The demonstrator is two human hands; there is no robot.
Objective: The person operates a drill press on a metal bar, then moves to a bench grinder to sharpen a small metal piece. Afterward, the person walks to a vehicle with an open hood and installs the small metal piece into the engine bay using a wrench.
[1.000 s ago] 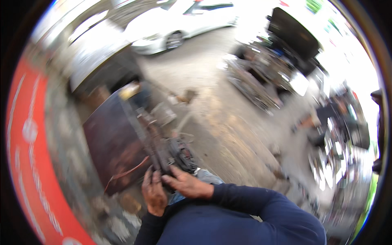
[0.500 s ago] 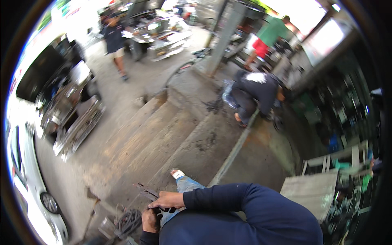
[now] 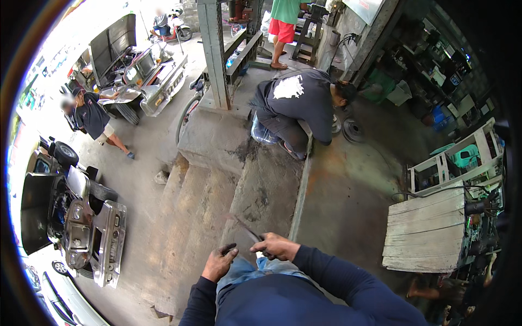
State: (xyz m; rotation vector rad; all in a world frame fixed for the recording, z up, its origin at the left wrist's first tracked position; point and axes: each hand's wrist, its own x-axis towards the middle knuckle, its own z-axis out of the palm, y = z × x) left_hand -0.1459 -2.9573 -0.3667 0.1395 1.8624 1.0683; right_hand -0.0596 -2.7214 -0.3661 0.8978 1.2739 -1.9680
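In front of my waist, my right hand (image 3: 277, 247) is closed around a long, narrow dark metal tool (image 3: 248, 231). Its slim end points up and to the left, out over the steps; its exact kind is unclear. My left hand (image 3: 216, 265) sits a short way to the left, apart from the tool. Its thumb and fingers are pinched together, dark at the tips, and any small thing between them cannot be made out. Below both hands are my blue jeans (image 3: 244, 271), worn and stained.
Concrete steps (image 3: 204, 201) descend to the left. A co-worker in a dark shirt (image 3: 293, 89) crouches ahead, by a round metal part (image 3: 352, 130). A wooden bench (image 3: 424, 231) stands at right. Vehicles with raised hoods (image 3: 81, 233) stand left, near a walking person (image 3: 92, 117). A steel post (image 3: 213, 60) rises ahead.
My hands, together on the tool at lower left before, are now apart, the tool staying in my right. My view has turned left. The crouching co-worker remains bent over.
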